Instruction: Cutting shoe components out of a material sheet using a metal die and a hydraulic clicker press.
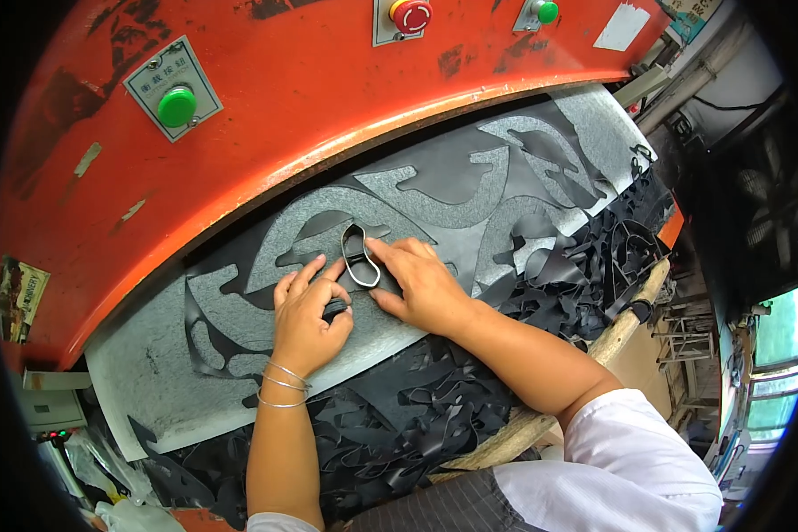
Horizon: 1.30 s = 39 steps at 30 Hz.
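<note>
A small, narrow-waisted metal cutting die [346, 241] stands on a sheet of dark leather-like material [457, 244] that has curved shapes cut out of it. My right hand [424, 285] grips the die from the right, index finger near its far end and thumb near its close end. To the left of the die is my left hand [306, 319], with some fingers stretched toward it. Its thumb and one finger curl around a small dark piece [334, 308], whose kind I cannot make out.
An orange machine beam [266, 106] spans the far side, with a green button [177, 106], a red stop knob [410, 15] and another green button [546, 11]. Dark scraps [390, 426] are heaped along the near edge of the pale board [151, 372]. A wooden pole [629, 310] lies at right.
</note>
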Motion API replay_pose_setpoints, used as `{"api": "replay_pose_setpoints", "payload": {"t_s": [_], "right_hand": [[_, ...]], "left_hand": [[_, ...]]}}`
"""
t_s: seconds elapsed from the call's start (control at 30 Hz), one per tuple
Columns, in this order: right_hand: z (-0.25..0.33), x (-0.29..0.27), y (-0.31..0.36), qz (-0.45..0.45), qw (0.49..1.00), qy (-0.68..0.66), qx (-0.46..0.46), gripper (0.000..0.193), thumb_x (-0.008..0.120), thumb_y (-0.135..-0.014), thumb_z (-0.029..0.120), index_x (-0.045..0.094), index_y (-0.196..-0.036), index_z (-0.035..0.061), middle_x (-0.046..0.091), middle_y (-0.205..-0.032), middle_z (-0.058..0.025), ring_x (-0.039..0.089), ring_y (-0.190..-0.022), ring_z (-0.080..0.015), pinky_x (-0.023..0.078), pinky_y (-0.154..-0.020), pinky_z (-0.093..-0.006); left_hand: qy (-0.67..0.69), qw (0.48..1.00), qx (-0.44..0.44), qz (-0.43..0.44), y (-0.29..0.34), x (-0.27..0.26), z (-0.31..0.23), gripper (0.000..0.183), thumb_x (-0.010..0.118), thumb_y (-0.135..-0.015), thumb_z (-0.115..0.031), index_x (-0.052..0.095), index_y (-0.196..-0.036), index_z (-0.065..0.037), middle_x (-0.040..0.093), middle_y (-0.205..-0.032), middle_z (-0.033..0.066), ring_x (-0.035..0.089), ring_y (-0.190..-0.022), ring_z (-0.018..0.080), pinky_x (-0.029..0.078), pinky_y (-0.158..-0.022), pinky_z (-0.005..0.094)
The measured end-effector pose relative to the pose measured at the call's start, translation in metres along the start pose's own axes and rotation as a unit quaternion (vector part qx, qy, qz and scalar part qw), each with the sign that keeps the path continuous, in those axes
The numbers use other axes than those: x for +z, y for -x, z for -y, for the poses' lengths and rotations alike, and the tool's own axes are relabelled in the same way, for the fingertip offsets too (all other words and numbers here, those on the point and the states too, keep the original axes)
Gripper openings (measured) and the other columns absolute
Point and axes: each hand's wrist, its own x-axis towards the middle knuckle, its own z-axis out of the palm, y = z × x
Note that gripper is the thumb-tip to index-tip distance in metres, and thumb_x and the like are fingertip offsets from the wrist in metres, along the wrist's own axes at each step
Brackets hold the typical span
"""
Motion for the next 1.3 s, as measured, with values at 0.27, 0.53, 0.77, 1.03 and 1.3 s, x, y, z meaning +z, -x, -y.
{"api": "replay_pose_setpoints", "payload": {"t_s": [0.27,0.53,0.77,1.03,1.3], "right_hand": [[-0.003,-0.003,0.006,0.036,0.999,-0.006,0.001,0.06,0.074,-0.072,0.011,0.054,-0.128,0.0025,0.063,-0.102,-0.0136,0.056,-0.101,-0.0327,0.046,-0.088,-0.0428],[-0.02,-0.054,-0.02,-0.076,0.997,-0.02,0.023,0.06,0.072,-0.083,0.015,0.048,-0.137,0.0038,0.059,-0.12,-0.0176,0.057,-0.11,-0.032,0.046,-0.095,-0.0393],[-0.027,-0.04,-0.009,-0.005,0.997,-0.057,0.048,0.053,0.071,-0.081,0.013,0.054,-0.131,0.0061,0.066,-0.11,-0.0121,0.058,-0.104,-0.0314,0.047,-0.091,-0.04],[-0.024,-0.018,0.001,0.006,0.999,-0.054,-0.004,0.08,0.081,-0.071,0.026,0.043,-0.14,0.0062,0.067,-0.11,-0.0076,0.053,-0.112,-0.029,0.037,-0.099,-0.0406],[-0.019,-0.002,-0.003,0.032,0.999,-0.01,0.0,0.083,0.079,-0.073,0.024,0.039,-0.142,0.0028,0.067,-0.113,-0.0034,0.053,-0.111,-0.0259,0.035,-0.098,-0.0418]], "left_hand": [[-0.027,0.999,0.021,-0.001,0.001,0.002,0.0,0.014,0.064,-0.07,-0.014,0.059,-0.083,-0.012,0.065,-0.127,0.0071,0.047,-0.13,0.0291,0.025,-0.11,0.0474],[-0.025,0.999,0.015,-0.03,0.001,0.006,-0.002,0.012,0.063,-0.071,-0.013,0.059,-0.082,-0.011,0.067,-0.123,0.0073,0.049,-0.128,0.0287,0.027,-0.109,0.0467],[-0.026,0.999,0.012,-0.031,0.001,0.006,-0.004,0.01,0.063,-0.073,-0.011,0.057,-0.081,-0.01,0.066,-0.124,0.0089,0.05,-0.129,0.0288,0.028,-0.11,0.0469],[-0.052,0.998,-0.023,0.008,-0.004,0.007,-0.003,0.012,0.065,-0.071,-0.01,0.058,-0.08,-0.01,0.057,-0.137,0.0147,0.043,-0.133,0.0303,0.023,-0.11,0.0449],[-0.036,0.998,-0.043,0.028,-0.004,0.004,-0.002,0.011,0.066,-0.071,-0.014,0.06,-0.08,-0.011,0.056,-0.138,0.0162,0.04,-0.137,0.0293,0.02,-0.112,0.0446]]}}
